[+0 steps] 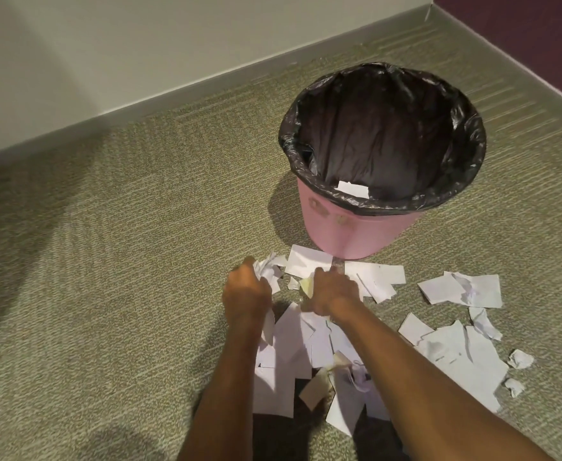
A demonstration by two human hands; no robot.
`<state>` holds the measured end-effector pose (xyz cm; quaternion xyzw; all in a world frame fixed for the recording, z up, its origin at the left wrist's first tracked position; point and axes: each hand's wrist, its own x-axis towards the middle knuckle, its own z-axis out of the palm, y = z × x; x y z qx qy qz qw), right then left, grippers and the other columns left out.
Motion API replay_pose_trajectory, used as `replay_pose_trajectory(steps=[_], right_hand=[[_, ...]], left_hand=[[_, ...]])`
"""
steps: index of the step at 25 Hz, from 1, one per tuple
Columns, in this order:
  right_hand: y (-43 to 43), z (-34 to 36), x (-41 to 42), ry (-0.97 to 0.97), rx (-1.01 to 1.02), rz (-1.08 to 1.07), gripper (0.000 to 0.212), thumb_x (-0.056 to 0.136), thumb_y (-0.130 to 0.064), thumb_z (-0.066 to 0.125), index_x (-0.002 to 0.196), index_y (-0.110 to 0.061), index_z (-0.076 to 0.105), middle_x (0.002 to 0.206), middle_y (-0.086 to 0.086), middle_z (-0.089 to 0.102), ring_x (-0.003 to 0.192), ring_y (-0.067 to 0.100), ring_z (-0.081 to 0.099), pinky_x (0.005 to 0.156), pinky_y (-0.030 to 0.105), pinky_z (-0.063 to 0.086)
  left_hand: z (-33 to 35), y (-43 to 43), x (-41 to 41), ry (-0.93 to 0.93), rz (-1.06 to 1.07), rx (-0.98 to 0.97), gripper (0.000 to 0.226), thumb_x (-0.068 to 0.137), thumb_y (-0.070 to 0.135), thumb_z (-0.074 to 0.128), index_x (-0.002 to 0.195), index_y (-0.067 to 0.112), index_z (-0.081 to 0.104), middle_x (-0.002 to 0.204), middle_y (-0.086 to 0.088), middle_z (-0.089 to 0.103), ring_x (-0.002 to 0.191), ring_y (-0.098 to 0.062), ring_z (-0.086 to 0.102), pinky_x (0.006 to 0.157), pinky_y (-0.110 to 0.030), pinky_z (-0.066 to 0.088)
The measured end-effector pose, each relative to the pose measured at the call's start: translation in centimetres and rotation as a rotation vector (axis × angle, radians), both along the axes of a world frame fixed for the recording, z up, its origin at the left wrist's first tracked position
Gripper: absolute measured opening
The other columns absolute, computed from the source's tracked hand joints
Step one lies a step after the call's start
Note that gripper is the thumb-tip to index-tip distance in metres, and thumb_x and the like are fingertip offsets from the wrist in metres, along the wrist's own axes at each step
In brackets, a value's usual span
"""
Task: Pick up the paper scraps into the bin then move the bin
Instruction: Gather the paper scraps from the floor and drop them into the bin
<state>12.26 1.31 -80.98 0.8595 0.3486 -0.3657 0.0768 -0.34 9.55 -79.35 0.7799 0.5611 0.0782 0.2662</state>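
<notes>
A pink bin (349,229) with a black liner (382,128) stands upright on the carpet, and one white scrap (352,189) lies inside near its front rim. Several white paper scraps (462,354) are scattered on the floor in front of the bin. My left hand (246,291) is closed around crumpled scraps (268,266) just left of the bin's base. Beside it, my right hand (333,292) grips scraps with a yellowish piece (306,286) showing. Both hands are low over the pile, a short way in front of the bin.
Grey-green carpet (140,261) covers the floor. A pale wall with a baseboard (173,94) runs behind, meeting a dark purple wall (539,34) in the far right corner. Two small crumpled balls (519,359) lie at the right of the pile.
</notes>
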Motion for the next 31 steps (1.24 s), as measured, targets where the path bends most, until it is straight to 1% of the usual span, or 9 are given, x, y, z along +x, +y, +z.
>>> replay_pose_trajectory(steps=[4, 10, 14, 18, 20, 22, 25, 29, 31], right_hand=[[-1.4, -1.7, -2.8, -0.113, 0.08, 0.029, 0.056, 0.082, -0.008, 0.069, 0.134, -0.009, 0.048, 0.138, 0.014, 0.045, 0.124, 0.035, 0.05, 0.091, 0.041, 0.051], [-0.5, 2.1, -1.4, -0.035, 0.14, 0.04, 0.038, 0.088, -0.027, 0.066, 0.121, -0.011, 0.057, 0.125, 0.012, 0.06, 0.113, 0.031, 0.062, 0.087, 0.036, 0.05], [2.3, 9.1, -0.1, 0.122, 0.125, 0.186, 0.01, 0.079, -0.007, 0.068, 0.083, -0.006, 0.059, 0.089, 0.011, 0.067, 0.078, 0.028, 0.067, 0.056, 0.028, 0.048], [2.9, 16.7, 2.4, 0.175, 0.198, 0.3, 0.02, 0.075, -0.004, 0.076, 0.085, -0.006, 0.059, 0.08, 0.008, 0.061, 0.065, 0.022, 0.06, 0.049, 0.027, 0.047], [2.0, 19.8, 3.7, 0.182, 0.242, 0.317, 0.021, 0.077, -0.007, 0.074, 0.079, -0.009, 0.053, 0.075, 0.006, 0.055, 0.062, 0.021, 0.055, 0.047, 0.027, 0.043], [0.8, 21.9, 4.8, 0.224, 0.259, 0.31, 0.024, 0.078, -0.009, 0.075, 0.095, -0.006, 0.057, 0.085, 0.009, 0.06, 0.073, 0.026, 0.061, 0.057, 0.033, 0.051], [-0.7, 23.8, 6.2, 0.244, 0.272, 0.269, 0.035, 0.078, -0.014, 0.078, 0.106, -0.004, 0.059, 0.088, 0.013, 0.065, 0.073, 0.026, 0.064, 0.058, 0.035, 0.052], [-2.8, 26.0, 8.2, 0.284, 0.44, 0.146, 0.032, 0.074, -0.015, 0.081, 0.099, -0.012, 0.062, 0.09, 0.01, 0.069, 0.075, 0.024, 0.069, 0.062, 0.038, 0.056], [-3.6, 26.9, 9.2, 0.294, 0.523, 0.042, 0.027, 0.075, -0.011, 0.081, 0.097, -0.011, 0.065, 0.088, 0.01, 0.072, 0.074, 0.026, 0.071, 0.059, 0.037, 0.058]], left_hand=[[3.4, 2.0, 0.3, -0.087, 0.028, -0.018, 0.024, 0.086, 0.013, 0.058, 0.108, 0.004, 0.061, 0.098, -0.017, 0.07, 0.088, -0.035, 0.065, 0.071, -0.038, 0.05], [16.8, 3.8, 2.9, -0.559, 0.1, -0.01, 0.026, 0.084, 0.005, 0.067, 0.109, 0.009, 0.064, 0.094, -0.001, 0.066, 0.081, -0.028, 0.069, 0.07, -0.047, 0.06], [25.9, 4.1, 7.5, -0.808, -0.061, 0.095, 0.033, 0.079, 0.006, 0.065, 0.07, 0.034, 0.052, 0.079, 0.006, 0.065, 0.074, -0.025, 0.07, 0.062, -0.049, 0.06], [25.7, 4.9, 13.9, -0.504, -0.353, 0.105, 0.01, 0.077, 0.012, 0.068, 0.085, 0.016, 0.064, 0.092, -0.011, 0.069, 0.081, -0.029, 0.068, 0.07, -0.045, 0.059], [23.5, 5.0, 16.3, -0.307, -0.44, 0.127, 0.023, 0.076, 0.018, 0.072, 0.095, 0.007, 0.066, 0.093, -0.012, 0.069, 0.085, -0.031, 0.067, 0.07, -0.037, 0.053], [21.7, 4.8, 17.6, -0.198, -0.513, 0.114, 0.024, 0.074, 0.023, 0.077, 0.091, 0.01, 0.067, 0.088, -0.009, 0.069, 0.081, -0.029, 0.066, 0.071, -0.035, 0.055], [19.9, 5.0, 18.6, -0.134, -0.544, 0.11, 0.03, 0.067, 0.032, 0.083, 0.07, 0.017, 0.057, 0.08, -0.008, 0.061, 0.076, -0.029, 0.061, 0.063, -0.031, 0.042], [18.8, 4.7, 19.0, -0.157, -0.561, 0.073, 0.053, 0.059, 0.038, 0.084, 0.106, 0.02, 0.066, 0.113, -0.006, 0.065, 0.099, -0.026, 0.063, 0.083, -0.037, 0.051], [18.6, 4.5, 18.7, -0.165, -0.566, 0.067, 0.052, 0.062, 0.032, 0.081, 0.11, 0.018, 0.067, 0.114, -0.007, 0.067, 0.1, -0.026, 0.064, 0.086, -0.039, 0.052]])
